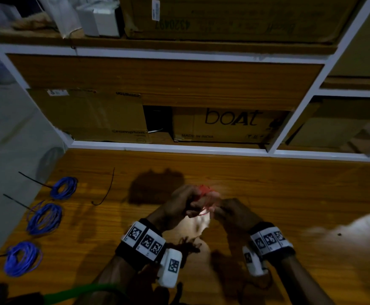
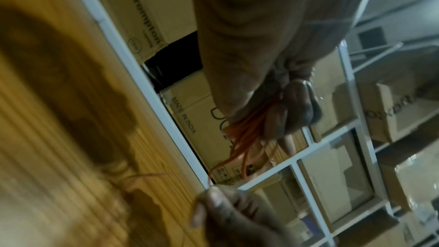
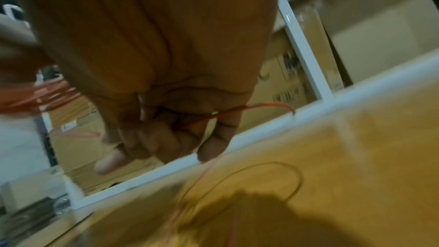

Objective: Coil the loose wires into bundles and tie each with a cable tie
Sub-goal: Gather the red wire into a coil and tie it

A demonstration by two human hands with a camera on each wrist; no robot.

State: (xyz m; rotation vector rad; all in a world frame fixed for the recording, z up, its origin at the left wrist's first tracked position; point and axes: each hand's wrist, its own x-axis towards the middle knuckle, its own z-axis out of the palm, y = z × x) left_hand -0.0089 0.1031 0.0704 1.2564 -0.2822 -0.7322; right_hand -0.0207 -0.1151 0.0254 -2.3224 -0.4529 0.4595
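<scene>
A small coil of red wire (image 1: 203, 190) is held above the wooden table (image 1: 289, 194) by both hands. My left hand (image 1: 180, 205) grips the coiled loops, seen as an orange-red bunch (image 2: 247, 129) under its curled fingers (image 2: 294, 108). My right hand (image 1: 230, 211) pinches a loose strand of the same red wire (image 3: 228, 114), whose free end (image 3: 285, 107) sticks out past the fingers (image 3: 213, 146). A thin trailing loop of red wire (image 3: 261, 172) lies on the table below. A loose black cable tie (image 1: 108, 190) lies on the table to the left.
Three blue wire bundles (image 1: 64, 187) (image 1: 44, 217) (image 1: 22, 258) with black tie tails lie along the table's left edge. A white-framed shelf (image 1: 179, 148) with cardboard boxes (image 1: 228, 125) stands behind. A green cable (image 1: 80, 292) crosses the bottom left.
</scene>
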